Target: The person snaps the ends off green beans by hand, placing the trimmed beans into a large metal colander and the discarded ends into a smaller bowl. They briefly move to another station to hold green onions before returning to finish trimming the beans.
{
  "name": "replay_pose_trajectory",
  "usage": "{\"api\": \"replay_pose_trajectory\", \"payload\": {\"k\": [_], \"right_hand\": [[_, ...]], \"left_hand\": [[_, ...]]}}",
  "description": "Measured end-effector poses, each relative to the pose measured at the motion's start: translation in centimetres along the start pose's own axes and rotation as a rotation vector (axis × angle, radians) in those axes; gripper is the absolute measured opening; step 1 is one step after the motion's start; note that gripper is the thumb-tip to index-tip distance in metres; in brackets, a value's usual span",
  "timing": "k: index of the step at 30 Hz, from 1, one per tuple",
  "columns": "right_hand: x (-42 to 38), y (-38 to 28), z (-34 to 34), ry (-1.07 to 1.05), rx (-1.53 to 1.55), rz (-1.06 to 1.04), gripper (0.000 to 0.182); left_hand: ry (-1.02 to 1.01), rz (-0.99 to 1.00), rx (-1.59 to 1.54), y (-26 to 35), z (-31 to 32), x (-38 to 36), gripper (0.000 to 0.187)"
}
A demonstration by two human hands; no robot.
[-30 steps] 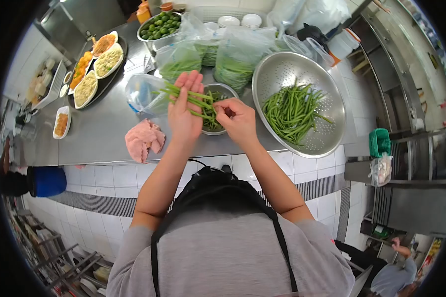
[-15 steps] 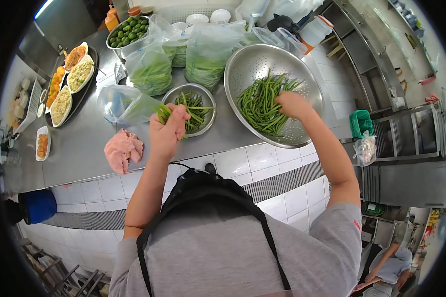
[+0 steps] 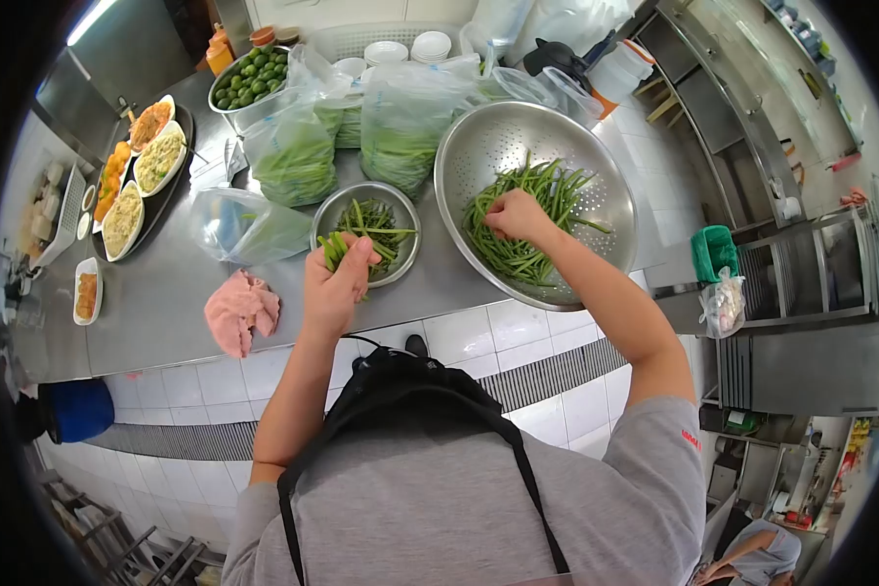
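Observation:
A bunch of green beans (image 3: 333,250) sticks up out of my left hand (image 3: 336,293), whose fingers are closed round it. That hand is at the near left rim of a small metal bowl (image 3: 319,227), which holds cut green pieces and stems. My right hand (image 3: 520,217) is curled with its fingertips down against a pile of long green beans (image 3: 527,262). Whatever those fingers pinch is hidden. The pile lies in a large perforated metal colander (image 3: 596,146), tilted toward me.
Behind the bowl stand clear plastic bags (image 3: 293,161) filled with greens, and a bowl of green limes (image 3: 254,78). A pink cloth (image 3: 242,313) lies near the counter's front edge. Filled white dishes (image 3: 158,156) sit at left. Another person (image 3: 752,562) is at lower right.
My right hand has moved left across the bean pile in the colander. My left hand, still round its beans, has dipped slightly toward me. The view has shifted a little.

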State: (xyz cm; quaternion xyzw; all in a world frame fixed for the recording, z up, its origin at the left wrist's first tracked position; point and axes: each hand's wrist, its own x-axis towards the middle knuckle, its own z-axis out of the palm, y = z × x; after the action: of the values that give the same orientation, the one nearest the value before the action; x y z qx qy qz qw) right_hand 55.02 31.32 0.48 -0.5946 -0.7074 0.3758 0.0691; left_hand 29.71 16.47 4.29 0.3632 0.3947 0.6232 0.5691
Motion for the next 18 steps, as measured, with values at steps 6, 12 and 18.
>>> {"api": "replay_pose_trajectory", "payload": {"k": [6, 12, 18], "right_hand": [[0.8, 0.2, 1.2, -0.164, 0.145, 0.201, 0.022], [-0.6, -1.2, -3.6, -0.054, -0.022, -0.020, 0.022], [0.9, -2.1, -3.0, 0.248, -0.434, -0.077, 0.026]], "left_hand": [[0.080, 0.003, -0.037, -0.3, -0.7, -0.8, 0.025], [0.069, 0.040, -0.008, -0.3, -1.5, -1.5, 0.025], [0.038, 0.006, -0.010, 0.2, -1.0, -1.2, 0.025]]}}
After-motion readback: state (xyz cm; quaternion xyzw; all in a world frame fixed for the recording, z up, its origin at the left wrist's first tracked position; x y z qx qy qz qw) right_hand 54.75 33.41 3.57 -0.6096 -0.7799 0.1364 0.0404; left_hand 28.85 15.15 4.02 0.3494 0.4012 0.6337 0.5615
